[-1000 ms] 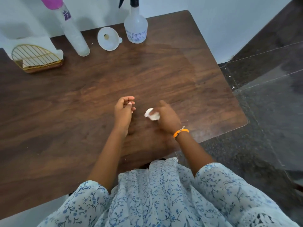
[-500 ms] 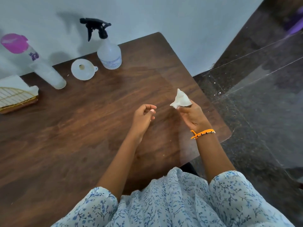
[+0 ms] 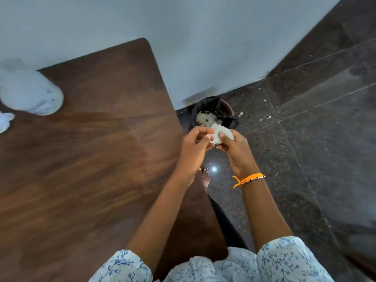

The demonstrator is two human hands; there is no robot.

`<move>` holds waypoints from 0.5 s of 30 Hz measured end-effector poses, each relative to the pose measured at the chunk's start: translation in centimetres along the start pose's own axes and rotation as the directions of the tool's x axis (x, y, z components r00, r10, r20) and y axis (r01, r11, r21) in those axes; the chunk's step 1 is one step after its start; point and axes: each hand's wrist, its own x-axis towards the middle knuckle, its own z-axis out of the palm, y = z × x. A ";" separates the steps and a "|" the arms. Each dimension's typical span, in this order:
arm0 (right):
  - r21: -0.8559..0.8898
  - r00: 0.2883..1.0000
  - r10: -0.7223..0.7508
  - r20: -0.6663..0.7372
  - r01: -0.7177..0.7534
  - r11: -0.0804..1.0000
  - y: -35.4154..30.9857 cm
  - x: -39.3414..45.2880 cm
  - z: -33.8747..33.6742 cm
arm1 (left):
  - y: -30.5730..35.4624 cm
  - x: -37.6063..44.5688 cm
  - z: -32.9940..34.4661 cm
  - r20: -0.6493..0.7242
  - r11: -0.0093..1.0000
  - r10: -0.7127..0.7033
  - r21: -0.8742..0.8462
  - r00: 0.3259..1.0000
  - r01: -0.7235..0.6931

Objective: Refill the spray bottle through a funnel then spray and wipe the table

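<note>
- Above the bin (image 3: 213, 113), a dark-lined bin on the floor against the wall just past the table's (image 3: 91, 159) right edge, both hands meet around a crumpled white tissue (image 3: 220, 135); the picture is blurred with motion
- The left hand (image 3: 193, 147) pinches the tissue's near-left side; the right hand (image 3: 236, 149) grips it with thumb on top
- The spray bottle (image 3: 30, 96) stands far left of the bin, on the table, a pale blur
- Judgement: wiping looks done and disposal is the step; best to ball the tissue tight, hold it squarely over the bin's mouth, then let go with both hands, since white scraps (image 3: 254, 117) already lie on the floor right of the bin
</note>
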 end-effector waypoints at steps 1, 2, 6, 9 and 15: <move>0.011 1.000 0.025 0.003 -0.025 1.000 -0.1 1.4 -0.8 | 0.3 1.3 1.4 0.001 1.000 -0.009 0.004 1.000 0.009; 0.020 0.999 0.041 -0.005 -0.041 0.999 -0.2 2.8 -1.4 | 0.6 2.7 2.6 0.001 1.000 -0.022 0.007 1.000 0.022; -0.024 0.985 0.092 -0.144 -0.096 0.995 0.4 8.9 -3.4 | -0.2 8.4 6.0 -0.030 0.989 -0.145 0.013 0.989 0.145; -0.151 0.964 0.129 -0.234 -0.167 0.974 2.1 13.7 -4.8 | -2.8 13.0 7.5 -0.088 0.965 -0.258 0.033 0.962 0.261; -0.157 0.934 0.203 -0.294 -0.257 0.954 6.5 21.3 -6.7 | -9.3 21.6 9.1 -0.185 0.897 -0.436 -0.013 0.881 0.442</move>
